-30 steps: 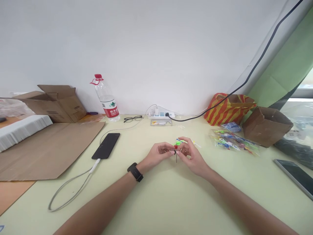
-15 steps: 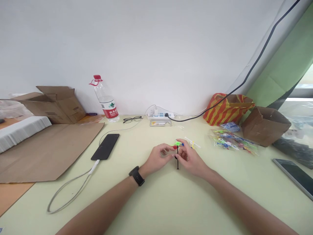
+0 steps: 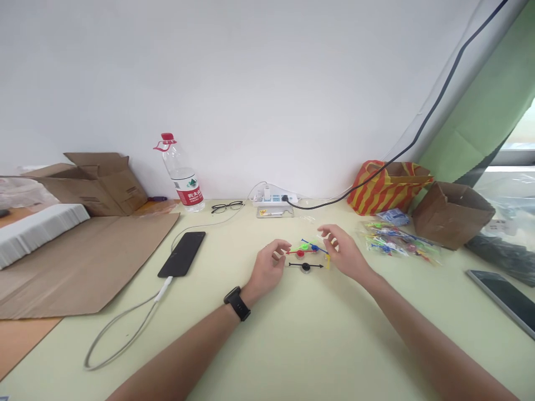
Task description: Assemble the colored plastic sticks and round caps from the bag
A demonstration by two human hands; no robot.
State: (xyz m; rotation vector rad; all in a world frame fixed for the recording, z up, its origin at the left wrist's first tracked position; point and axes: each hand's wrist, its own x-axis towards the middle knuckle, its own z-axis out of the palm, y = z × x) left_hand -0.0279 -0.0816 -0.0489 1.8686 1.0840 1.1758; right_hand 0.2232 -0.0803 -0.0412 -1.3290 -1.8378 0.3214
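Observation:
A black arrow spinner (image 3: 306,267) lies on the table between my hands, its point toward the right. Just behind it are a red arrow spinner (image 3: 300,254), a green spinner (image 3: 305,246) and a blue spinner (image 3: 315,248), close together. A yellow piece (image 3: 328,261) lies beside my right hand, partly covered by it. My left hand (image 3: 270,263), above a black wristwatch, rests left of the spinners with fingers curved apart and nothing in them. To their right is my right hand (image 3: 341,250), open, its fingers bent and holding nothing.
Bagged colourful spinners (image 3: 401,242) lie at the right, before a striped bag (image 3: 388,186) and a brown paper bag (image 3: 453,214). A phone (image 3: 182,254) with a cable, glasses (image 3: 227,207), a water bottle (image 3: 186,181) and a power strip (image 3: 275,199) stand or lie left and behind.
The black spinner, held upright between both hands before, now lies on the table with its arrow turned sideways. Both hands have let go and moved apart, uncovering the coloured spinners.

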